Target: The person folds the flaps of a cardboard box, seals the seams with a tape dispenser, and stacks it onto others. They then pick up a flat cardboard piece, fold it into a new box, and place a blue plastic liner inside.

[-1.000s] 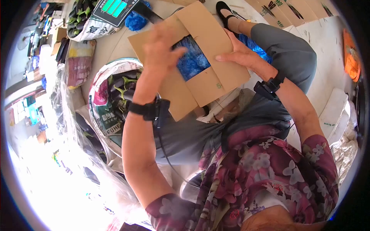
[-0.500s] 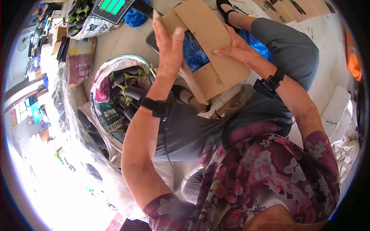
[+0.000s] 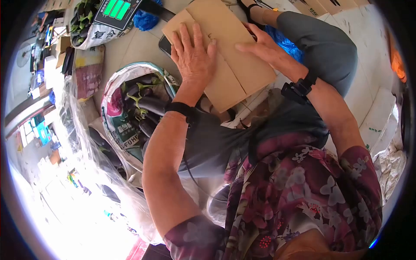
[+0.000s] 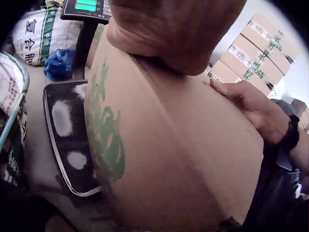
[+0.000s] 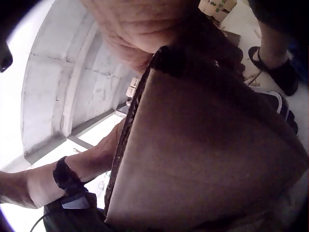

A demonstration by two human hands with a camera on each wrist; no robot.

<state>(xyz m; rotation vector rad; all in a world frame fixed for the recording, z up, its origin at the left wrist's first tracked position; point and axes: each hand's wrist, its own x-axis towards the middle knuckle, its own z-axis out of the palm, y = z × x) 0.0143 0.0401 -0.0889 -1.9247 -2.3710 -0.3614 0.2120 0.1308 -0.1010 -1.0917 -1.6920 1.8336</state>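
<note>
A brown cardboard box (image 3: 242, 71) lies before the person, its two top flaps meeting along a seam. Spread flat, the left hand (image 3: 193, 56) presses on the left flap with straight fingers. The right hand (image 3: 262, 47) holds the box's far right edge, thumb over the top and fingers down the side. Green printing marks the box side (image 4: 108, 140) in the left wrist view. Beside and under it shows the black platform (image 4: 67, 130) of a weighing scale, whose lit display (image 3: 117, 11) stands at the back. The box's contents are hidden under the flaps.
An open sack (image 3: 125, 134) of eggplants (image 3: 149, 104) stands left of the box. Blue plastic lies behind (image 3: 145, 19) and near the bent knee (image 3: 284, 43). Printed cartons (image 4: 256, 53) are stacked beyond. Another sack with eggplants (image 3: 82, 17) is at the far left.
The left hand has swung the left flap up and down over the opening, and it now lies flat on top. Blue plastic inside is covered. The right hand has stayed at its edge.
</note>
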